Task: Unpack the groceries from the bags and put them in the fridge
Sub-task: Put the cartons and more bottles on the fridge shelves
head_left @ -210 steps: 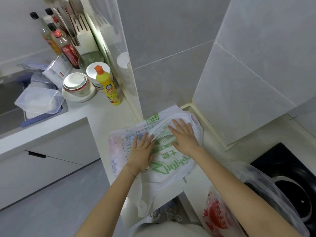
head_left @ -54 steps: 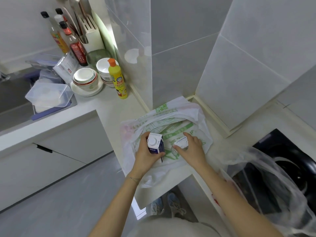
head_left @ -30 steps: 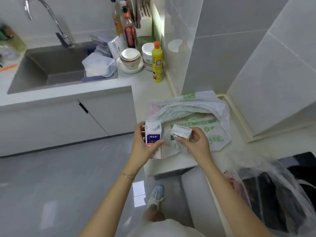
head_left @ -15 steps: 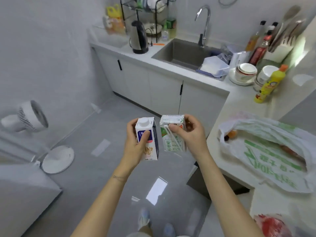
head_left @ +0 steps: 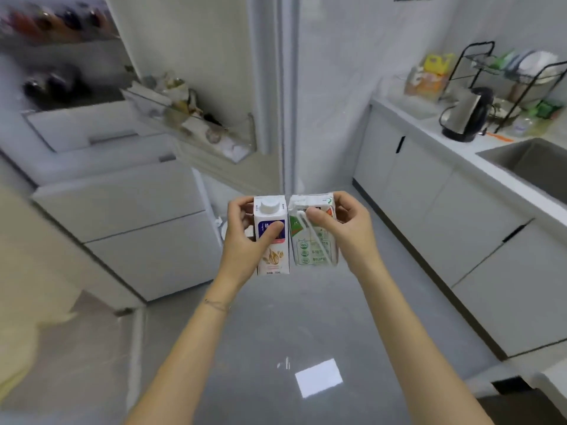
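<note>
Blue carton [head_left: 271,259] was gripped by the left hand [head_left: 242,240], green carton [head_left: 313,250] by the right hand [head_left: 346,228], side by side near the open fridge [head_left: 129,191]. Neither was inside yet.

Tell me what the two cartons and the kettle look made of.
Blue-labelled carton: coated paperboard, folded edges; white screw cap, likely plastic.
Green-labelled carton: same paperboard, wrapped straw stuck on.
Kettle: seemingly brushed steel, by its grey sheen.

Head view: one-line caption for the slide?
Facing the open fridge, left hand grips a screw-cap carton and right hand a carton with a straw, upright side by side.
</note>
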The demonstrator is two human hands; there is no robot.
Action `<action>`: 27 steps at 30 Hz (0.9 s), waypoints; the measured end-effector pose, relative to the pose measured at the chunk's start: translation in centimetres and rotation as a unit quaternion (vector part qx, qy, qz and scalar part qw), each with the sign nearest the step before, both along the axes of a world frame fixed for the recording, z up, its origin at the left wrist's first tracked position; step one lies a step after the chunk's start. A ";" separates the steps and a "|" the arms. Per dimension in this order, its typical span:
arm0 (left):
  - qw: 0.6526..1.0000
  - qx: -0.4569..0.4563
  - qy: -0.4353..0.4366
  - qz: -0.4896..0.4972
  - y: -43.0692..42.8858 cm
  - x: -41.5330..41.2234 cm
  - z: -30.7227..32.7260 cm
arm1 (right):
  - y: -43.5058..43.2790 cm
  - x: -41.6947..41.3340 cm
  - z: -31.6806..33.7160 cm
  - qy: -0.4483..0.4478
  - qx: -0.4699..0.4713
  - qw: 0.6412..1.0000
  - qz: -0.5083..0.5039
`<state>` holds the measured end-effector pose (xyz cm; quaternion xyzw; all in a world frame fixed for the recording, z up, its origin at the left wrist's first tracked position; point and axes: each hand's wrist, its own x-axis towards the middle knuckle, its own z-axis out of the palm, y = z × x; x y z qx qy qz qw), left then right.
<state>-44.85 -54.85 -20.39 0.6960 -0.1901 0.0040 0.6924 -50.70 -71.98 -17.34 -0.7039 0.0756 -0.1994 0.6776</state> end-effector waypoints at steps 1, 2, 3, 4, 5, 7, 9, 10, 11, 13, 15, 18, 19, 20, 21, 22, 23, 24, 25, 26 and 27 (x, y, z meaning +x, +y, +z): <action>1.000 0.001 -0.002 0.013 2.6 0.7 0.3 | 2.4 1.0 0.1 -0.001 -0.003 1.000 0.010; 1.000 0.003 -0.007 0.029 5.2 1.4 0.5 | 4.8 2.1 0.2 -0.003 -0.007 1.000 0.019; 0.999 0.006 -0.011 0.047 7.8 2.2 0.7 | 7.0 3.1 0.2 -0.004 -0.011 1.000 0.028; 0.998 0.007 -0.012 0.065 10.3 2.9 0.9 | 9.1 4.0 0.2 -0.002 -0.012 0.999 0.036; 0.996 0.005 -0.014 0.083 12.7 3.7 1.1 | 11.2 4.9 0.3 -0.001 -0.012 0.999 0.042; 0.993 -0.001 -0.014 0.114 17.1 5.3 1.6 | 14.7 6.7 0.6 -0.001 -0.013 0.998 0.053; 0.991 -0.006 -0.011 0.133 20.6 7.0 2.1 | 17.7 8.4 0.9 -0.001 -0.017 0.998 0.063; 0.990 -0.010 -0.010 0.138 22.1 7.8 2.4 | 19.1 9.3 1.1 -0.001 -0.017 0.998 0.068; 0.990 -0.016 -0.009 0.141 23.4 8.7 2.6 | 20.5 10.3 1.2 -0.001 -0.018 0.997 0.073; 0.989 -0.020 -0.009 0.146 25.6 10.5 2.9 | 23.0 12.3 1.6 0.001 -0.025 0.996 0.082; 0.988 -0.018 -0.012 0.150 27.5 12.5 3.2 | 25.2 14.7 2.0 -0.002 -0.033 0.995 0.094; 0.988 -0.010 -0.017 0.153 29.9 15.9 3.7 | 28.0 18.5 2.6 -0.019 -0.029 0.993 0.113; 0.987 -0.006 -0.019 0.156 30.7 17.1 3.9 | 28.8 19.8 2.7 -0.025 -0.026 0.993 0.116; 0.987 -0.002 -0.022 0.161 31.4 18.3 4.0 | 29.5 21.3 2.8 -0.030 -0.024 0.992 0.119; 0.986 0.002 -0.025 0.165 32.1 19.5 4.1 | 30.2 22.9 2.8 -0.033 -0.021 0.992 0.123; 0.985 0.007 -0.028 0.170 32.8 20.9 4.2 | 30.8 24.5 2.8 -0.034 -0.018 0.991 0.129; 0.985 0.011 -0.029 0.173 33.4 22.3 4.2 | 31.5 26.2 2.7 -0.032 -0.015 0.990 0.135; 0.984 0.014 -0.029 0.174 34.0 23.8 4.3 | 32.1 28.0 2.6 -0.030 -0.013 0.990 0.138; 0.984 0.019 -0.029 0.175 34.6 25.3 4.4 | 32.8 30.0 2.5 -0.029 -0.012 0.990 0.140; 0.984 0.024 -0.028 0.177 35.2 26.9 4.5 | 33.5 32.0 2.4 -0.030 -0.011 0.989 0.142; 0.983 0.029 -0.028 0.179 35.7 28.5 4.7 | 34.3 34.0 2.5 -0.034 -0.007 0.989 0.146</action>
